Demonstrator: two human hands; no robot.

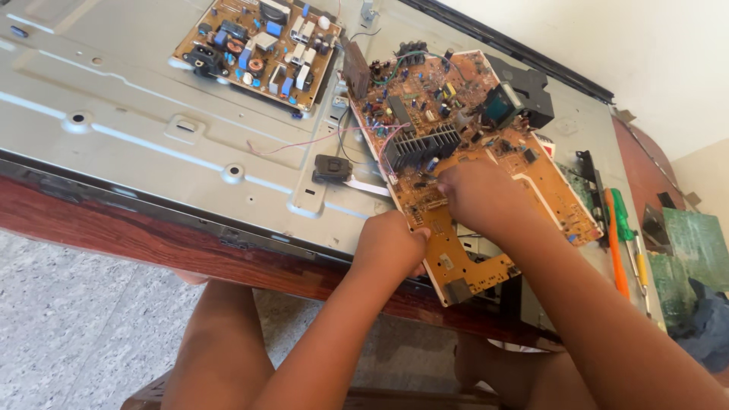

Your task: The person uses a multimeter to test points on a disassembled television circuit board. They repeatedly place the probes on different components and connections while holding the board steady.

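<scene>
Both forearms reached up from the near edge of the frame to a large brown circuit board that lay on the grey metal back panel of a flat screen. Left hand gripped the board's near-left edge, fingers curled together on it. Right hand pressed down just behind, on the board's middle, fingers bunched; whether they pinched anything I could not tell. Beyond the hands on the board stood a black finned heat sink. A smaller power board was far left of the large board, fixed to the panel. Right of the large board lay an orange-handled screwdriver and a green-handled screwdriver. Judging by its loose, skewed lie, the large board seemed already freed, with component work left.
</scene>
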